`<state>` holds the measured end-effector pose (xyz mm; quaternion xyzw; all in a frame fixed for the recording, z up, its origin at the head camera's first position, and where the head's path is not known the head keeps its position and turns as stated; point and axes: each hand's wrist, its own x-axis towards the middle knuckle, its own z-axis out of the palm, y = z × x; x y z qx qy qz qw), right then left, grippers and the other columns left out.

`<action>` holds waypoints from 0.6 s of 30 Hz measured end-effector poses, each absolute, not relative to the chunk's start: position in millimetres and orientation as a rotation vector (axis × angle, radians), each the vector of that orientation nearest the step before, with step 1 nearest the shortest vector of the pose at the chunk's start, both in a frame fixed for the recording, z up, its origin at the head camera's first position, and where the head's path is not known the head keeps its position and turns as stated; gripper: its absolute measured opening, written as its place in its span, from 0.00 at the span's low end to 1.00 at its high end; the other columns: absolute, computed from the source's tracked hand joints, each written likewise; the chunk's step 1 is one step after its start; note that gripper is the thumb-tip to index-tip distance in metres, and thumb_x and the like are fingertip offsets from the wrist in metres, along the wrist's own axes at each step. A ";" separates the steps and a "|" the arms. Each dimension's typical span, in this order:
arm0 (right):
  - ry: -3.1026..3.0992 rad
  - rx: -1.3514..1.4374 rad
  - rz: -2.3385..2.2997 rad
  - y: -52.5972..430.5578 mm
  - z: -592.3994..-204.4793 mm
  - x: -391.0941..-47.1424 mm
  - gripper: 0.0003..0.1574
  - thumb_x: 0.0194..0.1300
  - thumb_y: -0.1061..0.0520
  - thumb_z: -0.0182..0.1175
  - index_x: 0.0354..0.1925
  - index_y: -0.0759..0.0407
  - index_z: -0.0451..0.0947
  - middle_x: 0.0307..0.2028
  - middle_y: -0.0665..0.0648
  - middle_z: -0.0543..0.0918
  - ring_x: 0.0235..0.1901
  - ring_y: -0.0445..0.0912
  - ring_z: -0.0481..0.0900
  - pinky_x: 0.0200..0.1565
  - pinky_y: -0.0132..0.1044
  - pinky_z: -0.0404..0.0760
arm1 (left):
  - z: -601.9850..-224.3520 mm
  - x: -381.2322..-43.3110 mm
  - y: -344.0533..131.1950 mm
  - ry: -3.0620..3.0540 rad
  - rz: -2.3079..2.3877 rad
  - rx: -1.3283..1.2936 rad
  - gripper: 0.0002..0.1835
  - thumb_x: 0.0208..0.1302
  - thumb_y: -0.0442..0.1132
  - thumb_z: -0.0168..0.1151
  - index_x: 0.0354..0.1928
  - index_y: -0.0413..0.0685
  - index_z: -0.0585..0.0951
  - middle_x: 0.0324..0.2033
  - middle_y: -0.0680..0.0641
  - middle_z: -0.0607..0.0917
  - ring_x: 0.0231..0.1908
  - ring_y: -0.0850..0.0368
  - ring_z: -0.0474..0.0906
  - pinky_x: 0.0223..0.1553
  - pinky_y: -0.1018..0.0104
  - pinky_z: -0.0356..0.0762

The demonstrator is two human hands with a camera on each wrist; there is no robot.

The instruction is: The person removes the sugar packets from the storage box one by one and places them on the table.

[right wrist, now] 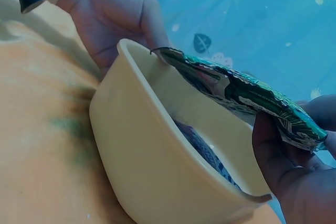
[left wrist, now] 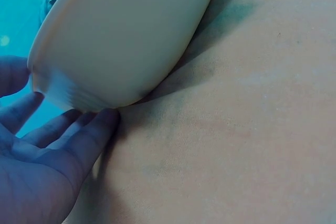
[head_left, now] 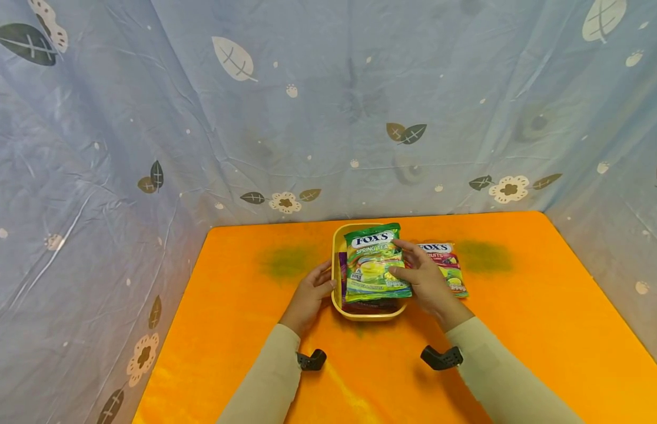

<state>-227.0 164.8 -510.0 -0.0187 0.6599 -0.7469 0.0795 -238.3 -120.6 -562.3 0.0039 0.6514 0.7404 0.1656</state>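
A green candy bag (head_left: 375, 265) marked FOX'S Spring Tea is pinched at its right side by my right hand (head_left: 425, 284), thumb on one face and fingers on the other. It slants over a yellow plastic tub (head_left: 365, 317), covering most of the opening. Against the tub's left side rests my left hand (head_left: 309, 297); in the left wrist view its thumb meets the rim and the fairly straight fingers touch the outer wall (left wrist: 115, 35). Inside the tub a dark purple packet (head_left: 371, 307) shows partly beneath the green bag.
Right of the tub, a FOX'S Fruits candy bag (head_left: 450, 268) lies on the table, partly hidden by my right hand. An orange cloth covers the table (head_left: 519, 330). Patterned blue curtains (head_left: 328, 118) hang at the back and both sides.
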 end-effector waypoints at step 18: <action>1.826 0.037 -2.353 198.0 -516.8 -227.0 0.41 0.80 0.69 0.60 0.84 0.56 0.60 0.76 0.65 0.63 0.59 0.52 0.79 0.53 0.37 0.87 | -562.3 -236.7 -120.0 1.878 2.105 0.008 0.33 0.83 0.37 0.61 0.85 0.49 0.66 0.77 0.39 0.72 0.69 0.40 0.77 0.66 0.48 0.78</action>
